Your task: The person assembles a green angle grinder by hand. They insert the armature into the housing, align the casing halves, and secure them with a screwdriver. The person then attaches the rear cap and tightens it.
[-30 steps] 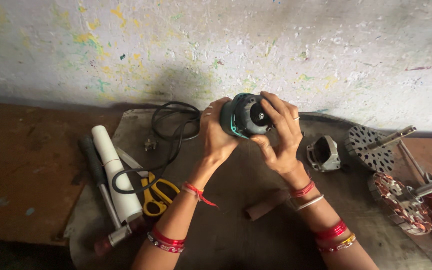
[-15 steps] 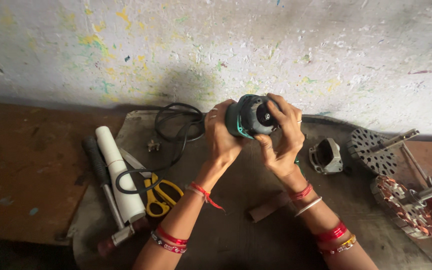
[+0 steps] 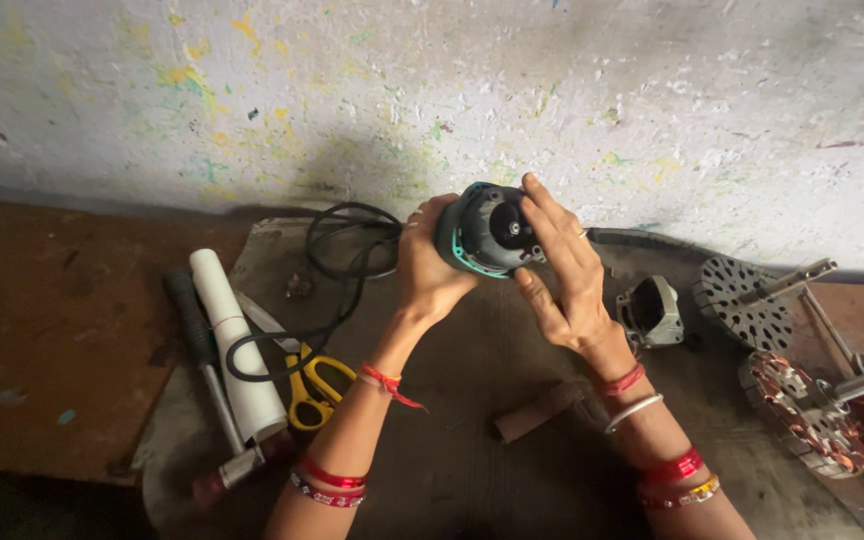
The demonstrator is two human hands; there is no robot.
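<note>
1. The left hand is gripping the dark motor housing, fingers curled tight round its side.
2. The right hand is pressing extended fingers across its front, above the bench.

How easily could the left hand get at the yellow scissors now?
Probably not at once: the left hand is gripping the dark motor housing. The yellow scissors lie uncovered below it, beside the white roll.
</note>
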